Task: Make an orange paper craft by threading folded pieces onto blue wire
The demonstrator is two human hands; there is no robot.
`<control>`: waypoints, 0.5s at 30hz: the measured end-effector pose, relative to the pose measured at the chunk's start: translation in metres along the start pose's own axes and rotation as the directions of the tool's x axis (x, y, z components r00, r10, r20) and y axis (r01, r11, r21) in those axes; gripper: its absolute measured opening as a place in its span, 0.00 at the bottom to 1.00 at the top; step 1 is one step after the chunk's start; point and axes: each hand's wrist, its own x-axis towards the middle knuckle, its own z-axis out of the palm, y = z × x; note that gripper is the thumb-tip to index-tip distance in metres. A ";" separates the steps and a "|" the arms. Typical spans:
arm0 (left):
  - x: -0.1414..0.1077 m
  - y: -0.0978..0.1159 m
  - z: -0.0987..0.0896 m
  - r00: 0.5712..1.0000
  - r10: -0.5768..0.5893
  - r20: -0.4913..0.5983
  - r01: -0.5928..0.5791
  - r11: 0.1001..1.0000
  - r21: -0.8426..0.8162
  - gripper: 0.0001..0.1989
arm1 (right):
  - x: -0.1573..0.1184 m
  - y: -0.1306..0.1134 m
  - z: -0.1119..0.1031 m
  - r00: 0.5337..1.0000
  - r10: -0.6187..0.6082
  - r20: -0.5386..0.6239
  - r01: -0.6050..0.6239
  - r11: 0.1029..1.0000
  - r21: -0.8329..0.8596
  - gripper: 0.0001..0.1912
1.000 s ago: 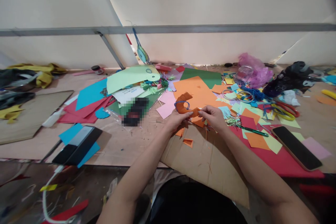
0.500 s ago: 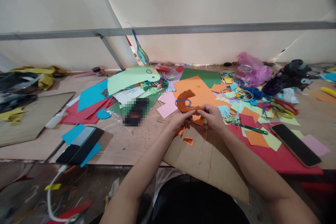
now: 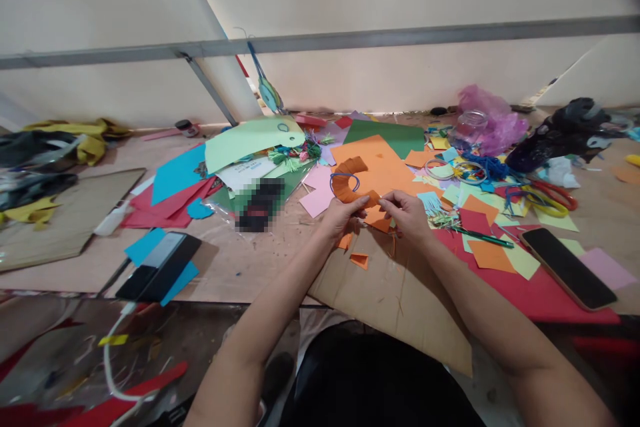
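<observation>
A curved strip of overlapping orange paper pieces (image 3: 345,177) forms an open C shape, with a blue string loop (image 3: 356,181) around part of it. My left hand (image 3: 346,215) pinches its lower end between thumb and fingers. At the tip of that end, my right hand (image 3: 404,212) has thumb and forefinger pressed together on the orange paper. Under both hands lies a brown cardboard sheet (image 3: 390,303) with orange scraps on it. A large orange paper sheet (image 3: 383,160) lies just behind the strip.
Several paper squares, a green pen (image 3: 486,238) and a phone (image 3: 569,268) lie on the right. Scissors (image 3: 550,199) and a dark bottle (image 3: 560,137) are farther back. At left sit a power bank with a cable (image 3: 159,268) and red paper (image 3: 165,210).
The orange strip has turned slightly and its curve shows more clearly. My right hand has shifted to the strip's tip, its fingers more closely pinched. The camera view has tilted a little.
</observation>
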 end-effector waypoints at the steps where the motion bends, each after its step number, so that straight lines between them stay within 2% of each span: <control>1: 0.000 0.000 0.000 1.000 -0.009 -0.003 0.009 1.000 0.009 0.26 | 0.000 0.000 0.001 1.000 0.002 0.000 -0.002 1.000 -0.004 0.14; 6: 0.004 0.002 0.001 1.000 -0.018 0.000 0.018 1.000 0.004 0.24 | 0.009 0.007 -0.010 1.000 0.023 0.020 -0.023 0.999 -0.036 0.15; 8: 0.009 0.004 0.003 1.000 -0.002 -0.005 0.002 1.000 -0.019 0.23 | 0.015 0.012 -0.021 0.999 0.002 -0.044 -0.009 0.989 -0.146 0.15; 9: 0.011 0.006 0.004 1.000 0.015 -0.022 -0.016 0.999 -0.043 0.23 | 0.018 0.015 -0.026 0.997 -0.031 -0.076 0.009 0.964 -0.267 0.13; 12: 0.018 0.009 0.005 0.996 0.037 -0.078 -0.045 0.994 -0.096 0.24 | 0.021 0.017 -0.035 0.999 -0.044 -0.018 0.023 0.778 -0.628 0.09; 15: 0.019 0.009 0.003 0.998 0.027 -0.048 -0.033 0.993 -0.111 0.24 | 0.019 0.014 -0.032 0.991 -0.005 0.132 0.112 0.558 -0.822 0.10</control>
